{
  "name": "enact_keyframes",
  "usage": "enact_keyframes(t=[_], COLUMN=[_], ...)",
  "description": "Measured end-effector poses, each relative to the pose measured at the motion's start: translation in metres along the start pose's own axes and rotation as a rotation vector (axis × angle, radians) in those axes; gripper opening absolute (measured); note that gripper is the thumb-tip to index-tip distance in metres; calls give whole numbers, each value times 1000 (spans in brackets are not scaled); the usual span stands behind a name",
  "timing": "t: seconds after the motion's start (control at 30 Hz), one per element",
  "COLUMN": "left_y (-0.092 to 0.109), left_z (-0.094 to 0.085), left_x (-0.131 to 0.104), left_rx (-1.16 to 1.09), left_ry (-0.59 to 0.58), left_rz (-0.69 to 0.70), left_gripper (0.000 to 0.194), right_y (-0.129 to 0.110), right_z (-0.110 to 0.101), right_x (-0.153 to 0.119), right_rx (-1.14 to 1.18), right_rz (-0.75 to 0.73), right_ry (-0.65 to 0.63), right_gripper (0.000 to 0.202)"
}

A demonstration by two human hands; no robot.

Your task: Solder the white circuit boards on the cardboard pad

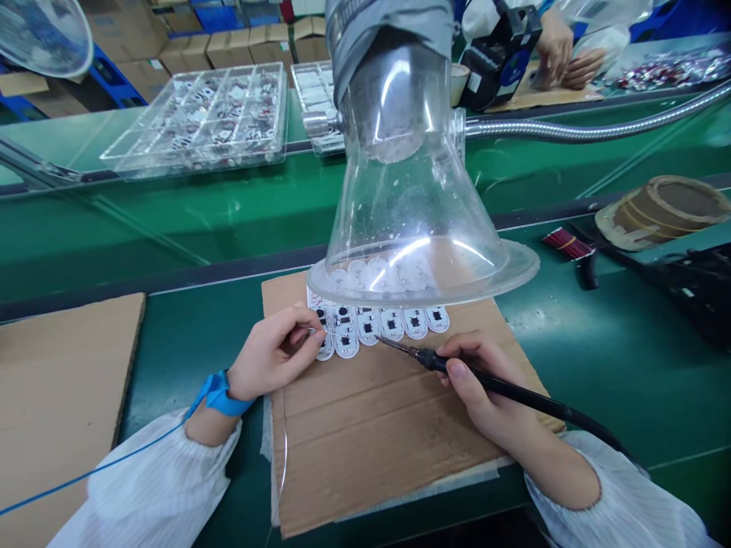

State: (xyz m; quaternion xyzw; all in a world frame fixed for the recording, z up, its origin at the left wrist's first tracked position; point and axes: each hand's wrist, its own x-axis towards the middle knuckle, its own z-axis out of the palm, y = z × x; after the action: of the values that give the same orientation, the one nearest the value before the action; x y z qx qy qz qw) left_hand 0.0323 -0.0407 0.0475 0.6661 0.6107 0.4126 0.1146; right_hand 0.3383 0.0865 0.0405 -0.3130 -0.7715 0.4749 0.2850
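Observation:
My right hand point(480, 380) is closed around a black soldering iron point(431, 359), its tip pointing left at the lower edge of a white circuit board panel point(391, 323). Whether the tip touches the board I cannot tell. Between the thumb and fingers of my left hand point(279, 346) is a thin solder wire point(284, 449), whose end reaches over the boards at the left; the rest trails down the cardboard. The panel has several rounded boards with black chips and lies on a cardboard sheet point(388, 441). Its far part shows through a clear hood.
A clear fume extraction hood point(416, 205) hangs low over the panel. Clear compartment trays point(199, 114) stand on the ledge behind. At right lie red wires point(568, 243) and a brown round container point(662, 209). Another person's hands point(565, 57) work at the back. A blue wrist strap point(222, 393) trails a cord.

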Motion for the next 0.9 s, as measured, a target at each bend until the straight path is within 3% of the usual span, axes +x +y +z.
enact_keyframes(t=[0.9], left_y=[-1], left_z=[-1], left_x=[0], left_rx=[-12], left_ry=[-19], left_rz=[8], left_gripper=[11], right_y=[-6], right_z=[3], right_x=[5], right_rx=[-50], right_rz=[-50], right_ry=[-46], right_gripper=[14])
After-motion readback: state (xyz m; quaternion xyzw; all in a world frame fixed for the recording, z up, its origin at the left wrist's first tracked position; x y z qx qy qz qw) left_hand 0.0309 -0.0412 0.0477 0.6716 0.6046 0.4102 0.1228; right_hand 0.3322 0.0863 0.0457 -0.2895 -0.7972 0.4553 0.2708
